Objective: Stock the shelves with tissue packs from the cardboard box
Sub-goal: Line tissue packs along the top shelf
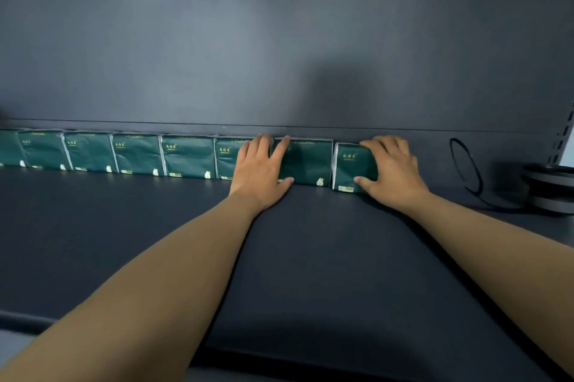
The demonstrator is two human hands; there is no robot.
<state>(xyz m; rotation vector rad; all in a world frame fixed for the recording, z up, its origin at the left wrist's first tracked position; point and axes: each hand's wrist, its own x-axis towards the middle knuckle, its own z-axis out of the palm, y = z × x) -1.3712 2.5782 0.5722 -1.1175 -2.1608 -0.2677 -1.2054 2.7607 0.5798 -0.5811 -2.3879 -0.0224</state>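
A row of several dark green tissue packs [188, 156] stands upright along the back of the dark shelf [310, 257]. My right hand [393, 170] grips the rightmost pack [349, 164], fingers curled over its top edge and thumb at its lower front; a small gap separates it from the neighbouring pack [310, 164]. My left hand [261, 171] lies flat with spread, straight fingers across the fronts of that neighbouring pack and the one to its left, thumb along the lower edge. The cardboard box is out of view.
A dark back panel [279, 39] rises behind the packs. A looped black cable [466, 164] and a round dark device [549, 192] sit at the shelf's right end, beside a slotted upright [565, 139]. The shelf's front lip [18, 321] shows at lower left.
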